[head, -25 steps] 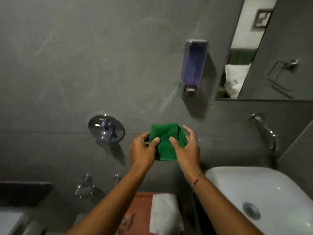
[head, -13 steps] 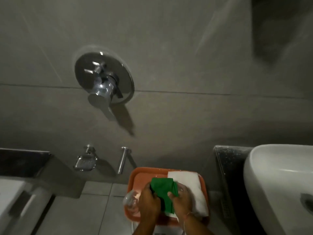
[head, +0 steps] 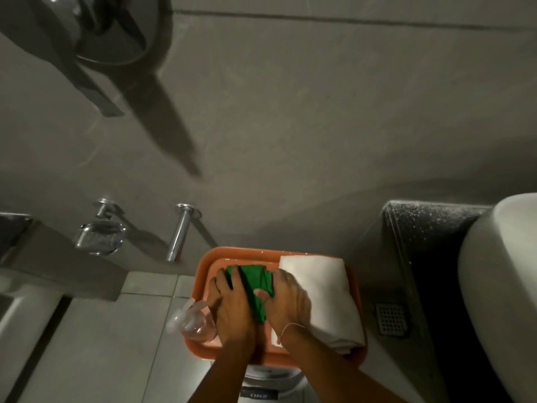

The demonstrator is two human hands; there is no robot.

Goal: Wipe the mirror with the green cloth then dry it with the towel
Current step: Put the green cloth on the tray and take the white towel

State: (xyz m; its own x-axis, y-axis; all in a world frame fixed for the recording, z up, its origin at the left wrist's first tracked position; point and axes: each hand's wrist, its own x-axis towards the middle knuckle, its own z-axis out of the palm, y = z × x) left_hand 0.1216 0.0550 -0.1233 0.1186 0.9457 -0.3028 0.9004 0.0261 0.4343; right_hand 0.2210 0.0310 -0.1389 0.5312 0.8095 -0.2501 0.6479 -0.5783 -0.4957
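**Both hands on the green cloth, down in the tray**

I am looking down at an orange tray [head: 203, 274], and both my hands are in it. My left hand [head: 234, 309] lies over the left part of the green cloth [head: 255, 282], fingers curled down along its edge. My right hand [head: 286, 301] presses on the cloth's right side, with the thumb tucked against the green fabric. The cloth is bunched between the two hands, and I cannot tell whether it lies on the tray floor or just above it.

The folded white towel [head: 322, 289] lies in the right half of the tray, just beside my right hand and partly under my wrist. A clear bottle [head: 190, 319] lies at the tray's left front corner, next to my left hand.

On the grey wall above the tray there is a chrome spout [head: 180, 234] and a soap dish [head: 98, 232]. A white basin [head: 499, 286] sits at the right. The mirror is outside what I can see.
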